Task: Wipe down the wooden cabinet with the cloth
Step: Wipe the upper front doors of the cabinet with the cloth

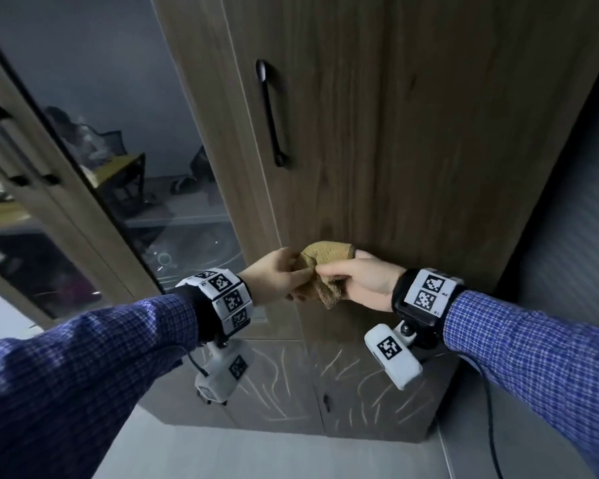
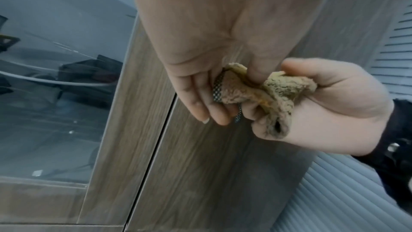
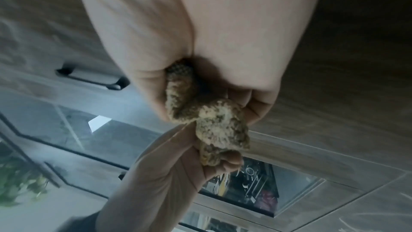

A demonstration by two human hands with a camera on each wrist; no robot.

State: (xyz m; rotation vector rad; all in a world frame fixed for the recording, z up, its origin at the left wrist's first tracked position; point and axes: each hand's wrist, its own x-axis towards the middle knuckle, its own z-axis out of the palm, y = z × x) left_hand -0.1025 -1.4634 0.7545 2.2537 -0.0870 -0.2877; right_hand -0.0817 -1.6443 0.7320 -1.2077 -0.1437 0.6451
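Cloth (image 1: 320, 271), tan and bunched into a wad, hangs between both hands in front of the cabinet (image 1: 412, 133), low on its wooden door; whether it touches the wood cannot be told; the left hand (image 1: 274, 274) pinches its left end, thumb on the near side and fingers (image 2: 200, 98) laid close together behind it, a mesh-edged corner showing against them; the right hand (image 1: 363, 280) is curled round the other end, thumb and forefinger nipping a fold at the middle, the remaining fingers (image 3: 260, 105) wrapped over the bulk so that a lump bulges out below the fist; the wad's long axis runs roughly left to right from one hand to the other, sagging at the near lower edge, its rounded top toward the door; both wrists carry bands with black-and-white markers; above the hands a black handle (image 1: 272, 115) stands upright on the door; left of the door a glass panel (image 1: 118, 133) reflects a room.
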